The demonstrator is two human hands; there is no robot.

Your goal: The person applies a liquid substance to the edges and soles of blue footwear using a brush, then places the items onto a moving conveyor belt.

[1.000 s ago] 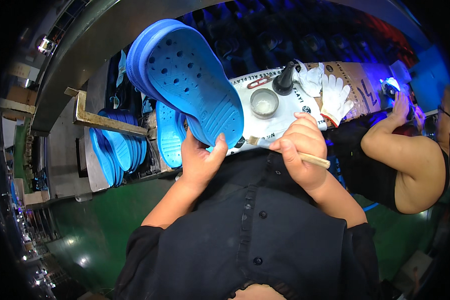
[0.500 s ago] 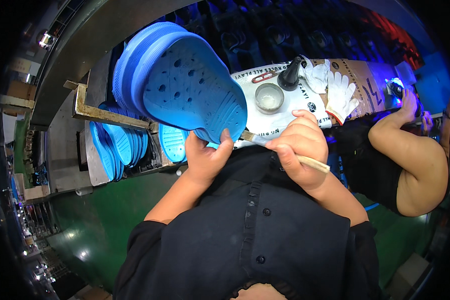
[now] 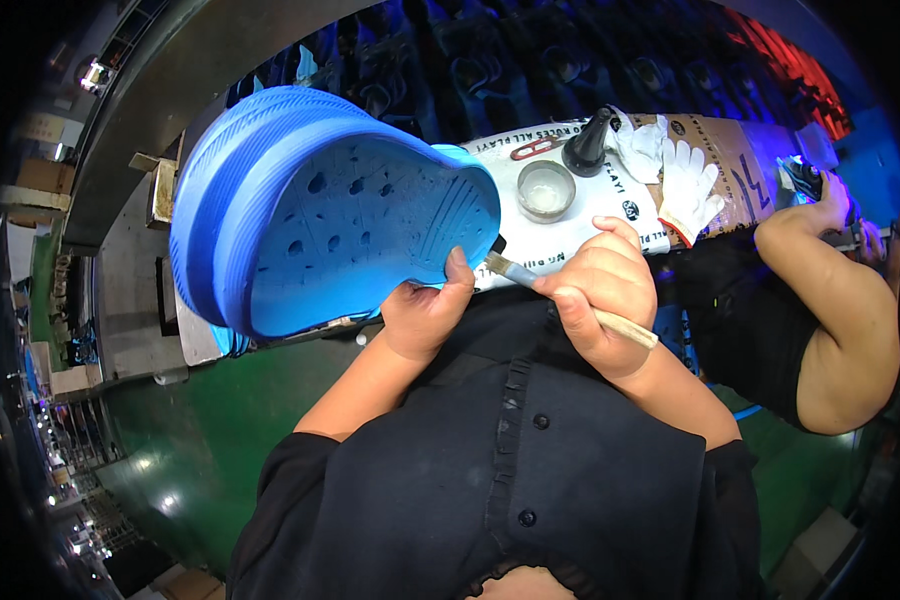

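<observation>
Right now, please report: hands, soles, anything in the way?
Left hand holds stacked blue soles. Right hand holds brush, bristles near soles' edge. Bowl beyond brush, not between them.

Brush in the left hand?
No, the right hand grips the brush, while the left hand holds the blue shoe soles.

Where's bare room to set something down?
The white sheet, between grey bowl, black cone and white gloves, has a bare patch; so does the cardboard right of the gloves. It's crowded around the cone and red tool, and leftward, where the blue clog blocks the view.
</observation>
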